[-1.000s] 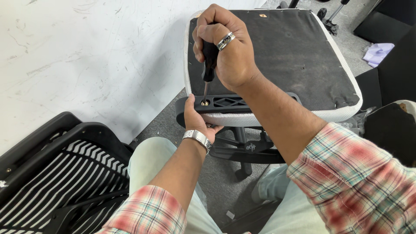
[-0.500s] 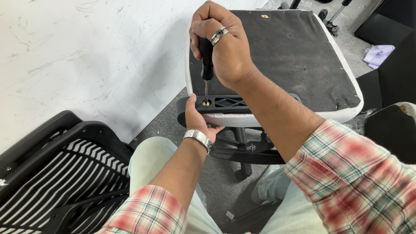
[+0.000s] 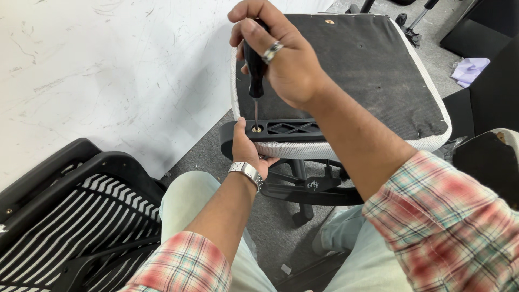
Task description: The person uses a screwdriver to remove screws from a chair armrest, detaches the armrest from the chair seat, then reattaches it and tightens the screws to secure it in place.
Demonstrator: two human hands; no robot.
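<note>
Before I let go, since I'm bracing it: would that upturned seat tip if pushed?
Probably. The seat seems perched on the chair base, so it looks top-heavy. The left hand steadies its black bracket. Its stapled underside looks stiff.

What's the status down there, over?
Right hand gripping black screwdriver, tip in bracket hole. Left hand steadying bracket's edge on upturned seat. Nothing in the way.

A scuffed white board lies to my left on grey carpet. A black-and-white striped chair back sits beside my knee. Purple cloth lies far right, in even light.
</note>
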